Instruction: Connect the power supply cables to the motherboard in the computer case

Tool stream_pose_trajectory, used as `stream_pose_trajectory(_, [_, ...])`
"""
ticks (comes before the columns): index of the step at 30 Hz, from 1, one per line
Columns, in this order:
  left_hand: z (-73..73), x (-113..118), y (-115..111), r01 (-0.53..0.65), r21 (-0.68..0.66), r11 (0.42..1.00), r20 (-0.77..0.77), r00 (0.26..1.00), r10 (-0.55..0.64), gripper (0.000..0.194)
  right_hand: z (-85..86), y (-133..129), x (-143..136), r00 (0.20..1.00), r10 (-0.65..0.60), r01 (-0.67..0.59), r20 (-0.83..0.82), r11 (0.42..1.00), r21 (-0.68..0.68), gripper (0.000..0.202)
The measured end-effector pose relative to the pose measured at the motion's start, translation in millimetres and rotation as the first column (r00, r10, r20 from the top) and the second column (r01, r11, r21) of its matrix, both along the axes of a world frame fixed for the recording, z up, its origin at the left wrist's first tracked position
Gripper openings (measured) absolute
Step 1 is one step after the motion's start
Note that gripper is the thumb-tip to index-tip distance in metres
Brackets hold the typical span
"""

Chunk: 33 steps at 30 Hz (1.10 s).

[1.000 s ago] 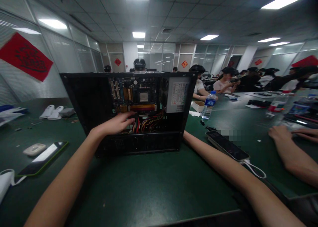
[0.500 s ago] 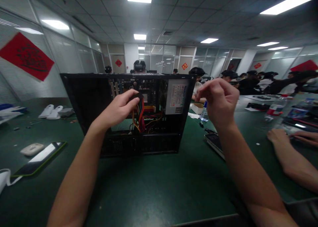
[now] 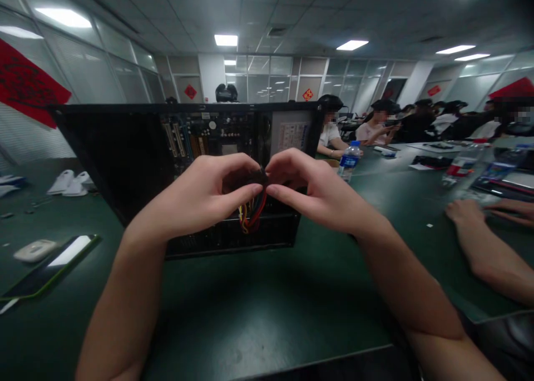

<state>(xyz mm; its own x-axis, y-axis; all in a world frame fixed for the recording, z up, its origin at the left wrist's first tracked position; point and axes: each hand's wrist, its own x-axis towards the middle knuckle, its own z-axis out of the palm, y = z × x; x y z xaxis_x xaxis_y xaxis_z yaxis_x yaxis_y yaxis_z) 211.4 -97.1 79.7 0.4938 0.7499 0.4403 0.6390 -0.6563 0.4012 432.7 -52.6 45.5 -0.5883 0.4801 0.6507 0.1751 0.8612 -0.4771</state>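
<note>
A black computer case [image 3: 125, 153] stands upright on the green table with its side open. Inside it show the motherboard [image 3: 212, 130] and, at the right, a silver power supply [image 3: 287, 130]. My left hand [image 3: 204, 189] and my right hand [image 3: 317, 189] meet in front of the case, fingertips almost touching. Between them they pinch a bundle of power cables [image 3: 252, 217], red, yellow and black, at its dark connector end. The connector is mostly hidden by the fingers. Below the hands the cables loop down inside the case.
On the left lie a phone [image 3: 52, 267], a white earbud case [image 3: 35, 251] and white shoe-like objects [image 3: 69, 182]. Water bottles [image 3: 349, 161] stand to the right. Another person's forearm and hand [image 3: 479, 242] rest on the table's right side; more people sit behind.
My right hand has come down and left from the air to join the left hand at the cable end. My left hand has moved right with the cables. The view has shifted and sits closer.
</note>
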Motion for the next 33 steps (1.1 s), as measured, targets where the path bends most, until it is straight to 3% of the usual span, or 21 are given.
stream_pose_trajectory(8, [-0.9,-34,11,0.169,-0.202,0.965,-0.135,0.971,-0.199,0.048,-20.7,12,-18,0.973,0.206,-0.226,-0.109,0.947,-0.227,0.024])
stream_pose_trajectory(14, [-0.6,-40,10,0.184,-0.136,0.973,-0.112,0.973,-0.200,0.051,-35.6,12,-35,0.954,0.201,-0.264,-0.224,0.917,-0.298,0.029])
stream_pose_trajectory(20, [-4.6,-40,11,0.185,-0.053,0.981,-0.094,0.977,-0.190,0.052,-52.9,32,-50,0.909,0.235,-0.382,-0.345,0.800,-0.463,0.036])
stream_pose_trajectory(33, [-5.5,-36,10,0.127,0.098,0.987,-0.174,0.979,-0.109,0.047,-59.6,35,-56,0.858,0.128,-0.450,-0.497,0.654,-0.609,0.034])
